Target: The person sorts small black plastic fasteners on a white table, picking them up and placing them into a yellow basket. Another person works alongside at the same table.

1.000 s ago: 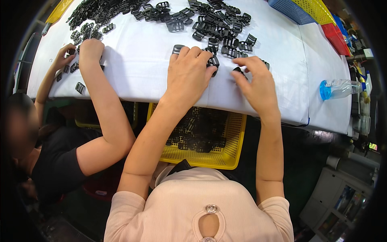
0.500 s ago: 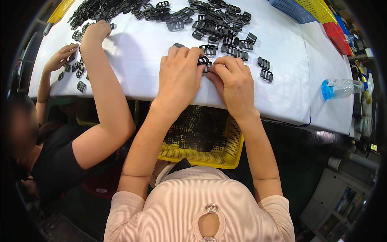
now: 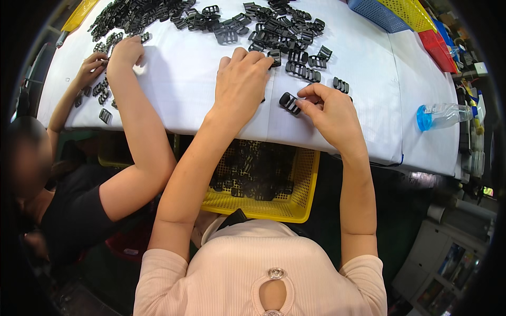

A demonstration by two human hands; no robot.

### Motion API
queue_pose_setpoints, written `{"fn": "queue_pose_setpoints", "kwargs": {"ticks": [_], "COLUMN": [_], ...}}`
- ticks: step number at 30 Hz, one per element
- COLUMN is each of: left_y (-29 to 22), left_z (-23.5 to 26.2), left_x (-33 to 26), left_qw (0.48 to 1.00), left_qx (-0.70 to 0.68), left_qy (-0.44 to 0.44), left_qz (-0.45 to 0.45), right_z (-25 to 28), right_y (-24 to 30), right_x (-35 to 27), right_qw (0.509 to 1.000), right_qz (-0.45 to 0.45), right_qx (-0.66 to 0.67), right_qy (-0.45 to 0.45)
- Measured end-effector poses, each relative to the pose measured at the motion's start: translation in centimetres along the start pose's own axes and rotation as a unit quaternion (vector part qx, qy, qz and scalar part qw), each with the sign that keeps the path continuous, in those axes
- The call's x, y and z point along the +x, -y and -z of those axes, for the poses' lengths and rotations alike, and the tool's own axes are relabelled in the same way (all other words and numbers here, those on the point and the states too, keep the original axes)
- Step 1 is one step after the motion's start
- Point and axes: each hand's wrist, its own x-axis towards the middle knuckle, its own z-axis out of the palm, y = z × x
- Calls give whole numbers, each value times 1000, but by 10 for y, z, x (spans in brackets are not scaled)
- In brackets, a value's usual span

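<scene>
Between the thumb and fingers of my right hand (image 3: 334, 113), one end of a black plastic strap buckle (image 3: 289, 102) is pinched just over the white table. My left hand (image 3: 242, 84) is farther forward, back of the hand up and fingers bent. At its fingertips a second black buckle (image 3: 274, 58) stands tilted, gripped at its edge; the thumb is mostly hidden. A small black bit shows by the left palm, too covered to make out. Several loose buckles (image 3: 303, 71) lie just beyond my hands.
A large heap of black buckles (image 3: 139, 16) covers the far table. Below the edge, a yellow basket (image 3: 303, 184) holds more. A co-worker's arm (image 3: 134, 121) reaches over buckles at left. A clear bottle with a blue end (image 3: 443, 116) lies right, near a red bin (image 3: 436, 51).
My hands have come apart. The right moved right and nearer, carrying a buckle; the left slid slightly forward and right to another buckle. The co-worker's hands shifted slightly.
</scene>
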Motion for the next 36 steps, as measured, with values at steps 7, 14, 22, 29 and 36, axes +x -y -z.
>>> {"fn": "queue_pose_setpoints", "kwargs": {"ticks": [7,14,22,29,36], "left_y": [-15,-3,-11,-13,-13], "left_z": [37,13,-17,-9,-7], "left_x": [7,11,32,38,28], "left_qw": [972,998,999,977,991], "left_qx": [-105,-45,-24,-113,-95], "left_qy": [160,-14,27,113,50], "left_qz": [137,41,18,140,76], "right_z": [-1,8,-1,-9,4], "right_y": [-25,-28,-27,-30,-23], "right_x": [33,23,31,42,41], "right_qw": [964,976,935,946,998], "right_qz": [157,105,248,224,16], "right_qx": [-133,-155,-167,-174,-42], "right_qy": [-170,-112,-188,-157,-44]}}
